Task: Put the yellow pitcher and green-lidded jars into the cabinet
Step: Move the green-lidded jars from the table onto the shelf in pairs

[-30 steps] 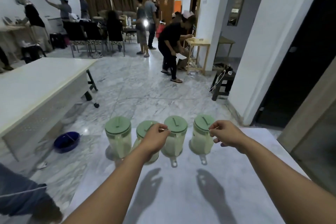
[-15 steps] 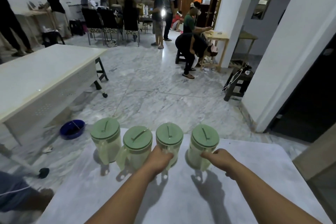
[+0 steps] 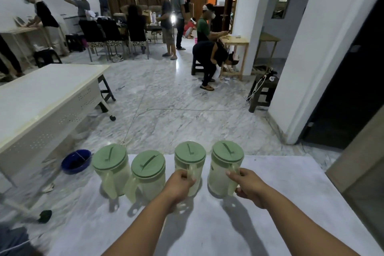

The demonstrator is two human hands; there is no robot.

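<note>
Several pale yellow pitchers with green lids stand in a row near the far edge of a white table (image 3: 207, 230). My left hand (image 3: 179, 184) is closed around the handle of the third pitcher (image 3: 190, 157). My right hand (image 3: 248, 186) is closed around the handle of the rightmost pitcher (image 3: 225, 164). The two pitchers on the left, one at the row's end (image 3: 110, 162) and its neighbour (image 3: 148, 169), stand untouched with their handles toward me. All the pitchers rest upright on the table.
A wooden cabinet side (image 3: 361, 172) rises at the right of the table. A long white desk (image 3: 41, 93) stands to the left, with a blue basin (image 3: 75, 161) on the marble floor beside it. Several people work in the room beyond.
Both hands came down from above the lids and closed on the handles of the two right pitchers. The camera has tilted and the pitchers look nearer.
</note>
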